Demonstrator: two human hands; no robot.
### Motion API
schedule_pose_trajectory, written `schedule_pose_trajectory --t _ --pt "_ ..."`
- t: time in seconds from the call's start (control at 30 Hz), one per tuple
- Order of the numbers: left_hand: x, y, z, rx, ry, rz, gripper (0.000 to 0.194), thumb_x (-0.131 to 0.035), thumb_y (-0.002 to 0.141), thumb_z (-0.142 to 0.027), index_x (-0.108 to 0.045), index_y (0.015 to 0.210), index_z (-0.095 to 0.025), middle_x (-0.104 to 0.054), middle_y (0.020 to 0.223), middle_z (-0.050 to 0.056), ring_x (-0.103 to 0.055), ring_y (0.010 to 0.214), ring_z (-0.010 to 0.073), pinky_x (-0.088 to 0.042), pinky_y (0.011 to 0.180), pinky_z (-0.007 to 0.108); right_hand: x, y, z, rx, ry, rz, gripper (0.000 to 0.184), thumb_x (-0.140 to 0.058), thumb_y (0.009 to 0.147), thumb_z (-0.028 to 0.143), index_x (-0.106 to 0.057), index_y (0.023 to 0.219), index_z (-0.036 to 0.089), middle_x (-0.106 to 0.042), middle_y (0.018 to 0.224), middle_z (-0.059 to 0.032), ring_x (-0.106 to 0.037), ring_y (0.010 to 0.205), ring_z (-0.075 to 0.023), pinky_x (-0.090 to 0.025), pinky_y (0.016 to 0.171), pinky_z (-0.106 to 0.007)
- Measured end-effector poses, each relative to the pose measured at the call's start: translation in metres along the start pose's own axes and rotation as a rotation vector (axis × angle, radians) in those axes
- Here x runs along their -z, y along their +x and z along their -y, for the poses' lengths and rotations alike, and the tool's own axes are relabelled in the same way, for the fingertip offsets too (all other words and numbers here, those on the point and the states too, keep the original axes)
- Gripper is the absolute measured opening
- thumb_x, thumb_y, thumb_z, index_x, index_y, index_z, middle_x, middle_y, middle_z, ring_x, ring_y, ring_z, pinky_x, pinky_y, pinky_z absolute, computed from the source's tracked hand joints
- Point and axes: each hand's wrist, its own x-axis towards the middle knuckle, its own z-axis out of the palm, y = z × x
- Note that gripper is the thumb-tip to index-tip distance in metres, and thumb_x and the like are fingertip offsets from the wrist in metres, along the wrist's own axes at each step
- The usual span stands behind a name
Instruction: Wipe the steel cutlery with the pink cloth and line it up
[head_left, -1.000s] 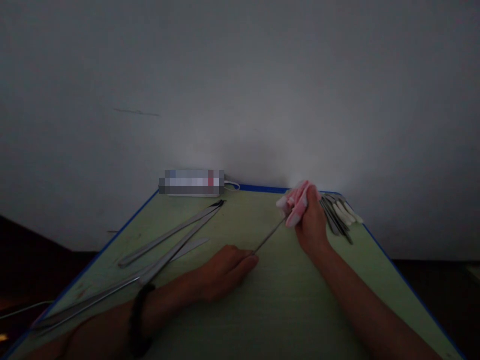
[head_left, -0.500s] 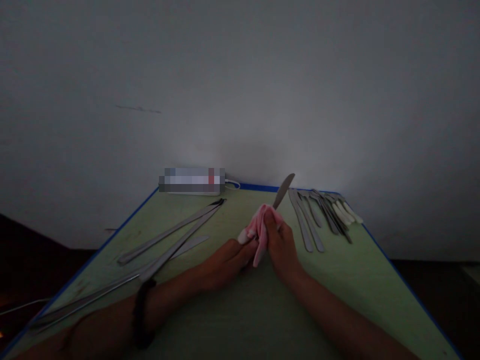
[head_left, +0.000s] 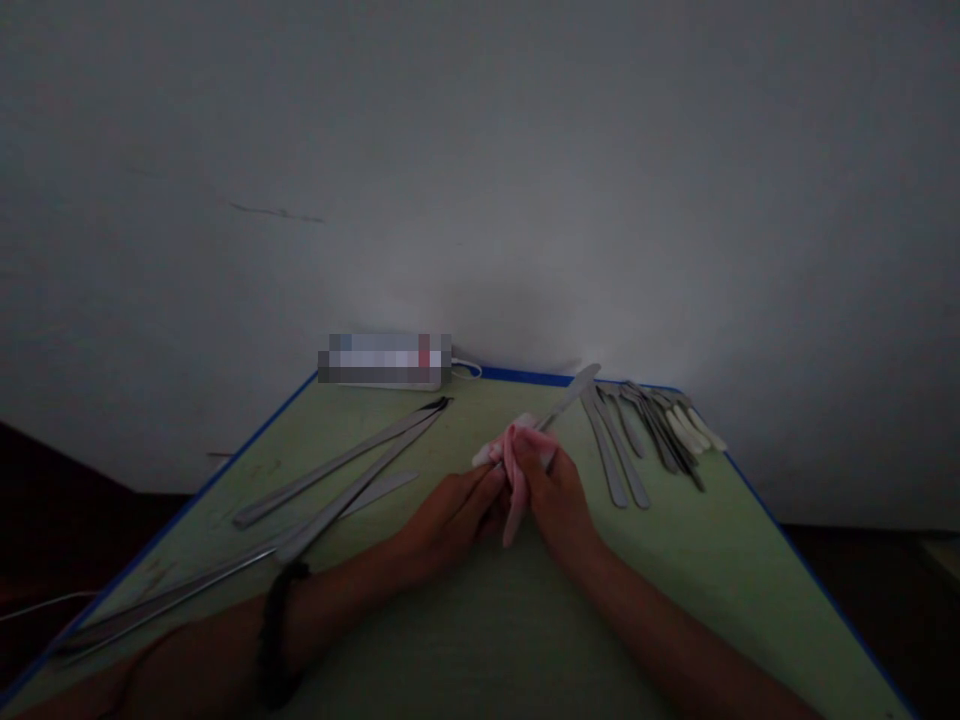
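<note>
My right hand (head_left: 556,497) is closed round a pink cloth (head_left: 514,462) wrapped about the handle part of a table knife (head_left: 571,394). The knife's blade sticks out past the cloth toward the far right, tip low over the table. My left hand (head_left: 450,515) lies on the green table (head_left: 465,620), its fingers pinched on the near end of the knife beside the cloth. A dark band sits on my left wrist.
A row of several knives and other cutlery (head_left: 645,435) lies at the far right of the table. Long metal tongs (head_left: 345,465) and other long utensils lie on the left. A blurred box (head_left: 384,360) stands at the far edge by the wall.
My right hand slid the cloth from the knife's far end back along it toward my left hand. The blade, raised half a second ago, now tilts lower.
</note>
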Motion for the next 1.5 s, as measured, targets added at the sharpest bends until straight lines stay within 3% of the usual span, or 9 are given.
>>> schedule_pose_trajectory --t 0.13,0.33,0.53,0.7,0.97,1.17,1.3,1.5 --pt "0.001 0.005 0.003 -0.004 0.049 -0.050 0.039 -0.025 0.094 -0.039 -0.049 0.073 -0.018 -0.049 0.061 -0.004 -0.043 0.053 0.0098 -0.034 0.051 0.021 -0.001 -0.002 -0.004 -0.031 0.034 0.030 0.036 -0.063 0.074 0.049 -0.063 0.093 0.018 -0.067 0.092 -0.0052 -0.061 0.085 -0.0186 -0.049 0.076 -0.028" --pt "0.004 0.003 -0.001 -0.014 0.154 0.026 0.038 -0.030 0.092 -0.039 -0.044 0.063 -0.018 -0.044 0.055 -0.005 -0.040 0.050 0.0092 -0.031 0.050 0.021 0.011 0.014 0.004 -0.018 0.133 0.035 0.029 -0.059 0.079 0.045 -0.065 0.088 0.018 -0.068 0.084 -0.0034 -0.061 0.078 -0.0161 -0.048 0.071 -0.027" --pt "0.006 -0.005 -0.005 -0.045 0.120 0.182 0.041 -0.029 0.093 -0.040 -0.044 0.062 -0.018 -0.045 0.056 -0.005 -0.043 0.050 0.0089 -0.032 0.051 0.020 0.048 0.053 0.020 0.084 0.374 -0.162 0.020 -0.062 0.077 0.039 -0.064 0.075 0.018 -0.064 0.073 0.0013 -0.057 0.066 -0.0111 -0.046 0.066 -0.025" --pt "0.007 -0.008 -0.004 -0.075 0.117 0.253 0.043 -0.028 0.095 -0.043 -0.045 0.064 -0.017 -0.044 0.058 -0.005 -0.041 0.053 0.0087 -0.032 0.052 0.020 0.075 0.071 0.037 0.198 0.406 -0.320 0.017 -0.061 0.077 0.033 -0.063 0.073 0.017 -0.063 0.070 0.0021 -0.057 0.064 -0.0097 -0.046 0.065 -0.024" --pt "0.007 -0.007 -0.003 -0.103 0.088 0.287 0.045 -0.026 0.096 -0.043 -0.046 0.065 -0.018 -0.045 0.059 -0.005 -0.042 0.054 0.0088 -0.034 0.055 0.020 0.092 0.078 0.044 0.280 0.425 -0.324 0.021 -0.052 0.082 0.032 -0.060 0.068 0.018 -0.061 0.067 0.0009 -0.057 0.062 -0.0100 -0.048 0.068 -0.025" --pt "0.005 -0.002 0.000 -0.024 0.080 0.180 0.042 -0.027 0.095 -0.042 -0.048 0.070 -0.018 -0.048 0.063 -0.004 -0.044 0.058 0.0106 -0.036 0.059 0.021 0.074 0.070 0.035 0.257 0.405 -0.346 0.021 -0.056 0.080 0.039 -0.060 0.076 0.019 -0.062 0.074 0.0013 -0.058 0.067 -0.0106 -0.047 0.068 -0.024" --pt "0.004 0.000 0.001 0.000 0.081 0.149 0.040 -0.029 0.094 -0.044 -0.047 0.068 -0.018 -0.046 0.062 -0.004 -0.043 0.057 0.0111 -0.036 0.055 0.021 0.042 0.042 0.019 0.259 0.182 -0.232 0.035 -0.046 0.085 0.048 -0.060 0.077 0.018 -0.062 0.073 -0.0015 -0.057 0.068 -0.0128 -0.046 0.070 -0.027" --pt "0.006 0.008 0.004 -0.049 0.091 0.054 0.038 -0.029 0.092 -0.042 -0.048 0.070 -0.019 -0.050 0.066 -0.002 -0.045 0.060 0.0122 -0.039 0.056 0.021 0.005 -0.001 -0.004 0.099 -0.145 -0.119 0.042 -0.044 0.085 0.052 -0.063 0.074 0.016 -0.063 0.069 -0.0022 -0.055 0.063 -0.0136 -0.043 0.059 -0.024"
